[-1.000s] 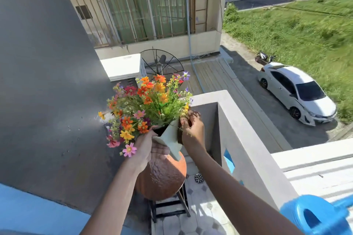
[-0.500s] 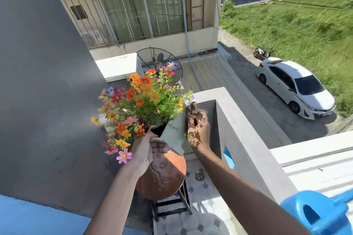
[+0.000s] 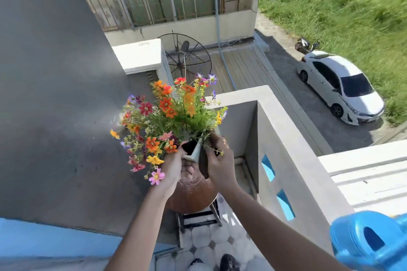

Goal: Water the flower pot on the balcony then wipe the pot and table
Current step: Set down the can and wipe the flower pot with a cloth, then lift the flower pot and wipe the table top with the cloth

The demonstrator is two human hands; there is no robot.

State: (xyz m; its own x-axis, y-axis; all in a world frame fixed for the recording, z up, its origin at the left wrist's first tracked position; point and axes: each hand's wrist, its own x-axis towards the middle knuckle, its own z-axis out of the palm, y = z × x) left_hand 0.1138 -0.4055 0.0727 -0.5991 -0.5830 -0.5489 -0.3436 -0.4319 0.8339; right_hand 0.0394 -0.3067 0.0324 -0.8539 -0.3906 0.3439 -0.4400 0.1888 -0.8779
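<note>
A round brown flower pot [image 3: 191, 196] full of colourful flowers [image 3: 174, 112] stands on a small black table [image 3: 199, 219] in the balcony corner. My left hand [image 3: 174, 170] presses a pale grey-green cloth [image 3: 195, 154] against the pot's rim on the near left side. My right hand [image 3: 220, 164] grips the rim and upper right side of the pot, its fingers curled among the stems. The cloth is pinched between both hands, and most of it is hidden.
A blue watering can [image 3: 370, 242] sits at the lower right on the balcony wall [image 3: 293, 143]. A grey wall [image 3: 55, 105] rises close on the left. Tiled floor [image 3: 204, 242] and my shoes [image 3: 229, 263] show below the table. A white car [image 3: 341, 86] is parked far below.
My right hand has slid from the back of the rim down onto the pot's right side. The cloth is bunched narrower between my hands. The view has tilted downward.
</note>
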